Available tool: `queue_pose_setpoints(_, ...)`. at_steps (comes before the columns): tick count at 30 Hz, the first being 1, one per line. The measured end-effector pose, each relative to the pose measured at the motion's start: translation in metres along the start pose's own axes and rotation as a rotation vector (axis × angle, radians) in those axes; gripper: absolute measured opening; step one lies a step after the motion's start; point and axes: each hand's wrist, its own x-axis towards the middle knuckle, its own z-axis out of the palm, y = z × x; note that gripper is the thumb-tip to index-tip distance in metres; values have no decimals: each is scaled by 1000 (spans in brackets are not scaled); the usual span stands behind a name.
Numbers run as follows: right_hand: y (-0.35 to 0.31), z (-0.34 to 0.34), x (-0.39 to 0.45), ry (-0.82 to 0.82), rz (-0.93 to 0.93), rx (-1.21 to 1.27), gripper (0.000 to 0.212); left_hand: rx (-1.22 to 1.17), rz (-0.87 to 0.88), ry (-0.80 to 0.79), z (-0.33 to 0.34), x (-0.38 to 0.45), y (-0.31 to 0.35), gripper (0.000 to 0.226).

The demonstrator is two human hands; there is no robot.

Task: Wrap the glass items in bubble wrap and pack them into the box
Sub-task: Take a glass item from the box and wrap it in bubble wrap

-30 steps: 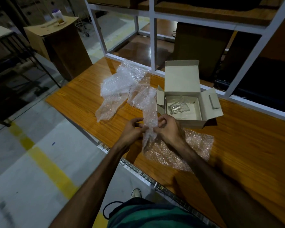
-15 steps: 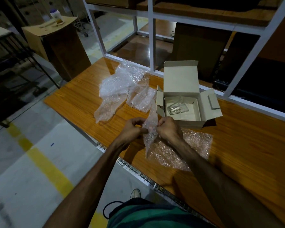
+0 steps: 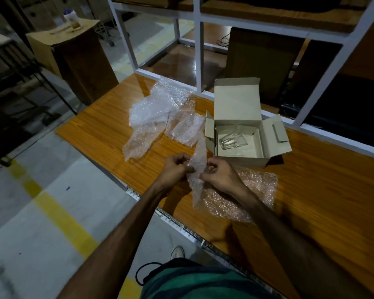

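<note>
A narrow strip of bubble wrap [image 3: 198, 160] hangs between my hands above the near edge of the wooden table [image 3: 324, 190]. My left hand [image 3: 174, 169] pinches its left edge and my right hand [image 3: 219, 174] pinches its right edge. Behind my hands stands an open grey cardboard box [image 3: 238, 104] with its lid up. A clear glass [image 3: 232, 142] lies on its side inside the box. A flat sheet of bubble wrap [image 3: 253, 188] lies on the table under my right wrist.
A crumpled pile of bubble wrap [image 3: 160, 108] lies at the back left of the table. A white metal shelf frame [image 3: 195, 50] rises behind the table. A tall cardboard carton [image 3: 73, 52] with a bottle on top stands on the floor at far left.
My hands have drawn the strip a little further up and toward me, and its upper end now reaches less far toward the pile. The box and glass have not moved.
</note>
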Motion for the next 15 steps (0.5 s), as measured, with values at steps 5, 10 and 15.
queue_pose_setpoints(5, 0, 2, 8, 64, 38, -119, 31, -69, -129, -191, -3, 4, 8, 59)
queue_pose_setpoints(10, -5, 2, 13, 83, 91, -118, 39, -136, -248, -310, -5, 8, 16, 36)
queue_pose_setpoints(15, -7, 7, 12, 117, 90, -117, 24, -169, -209, -351, -10, 4, 14, 18)
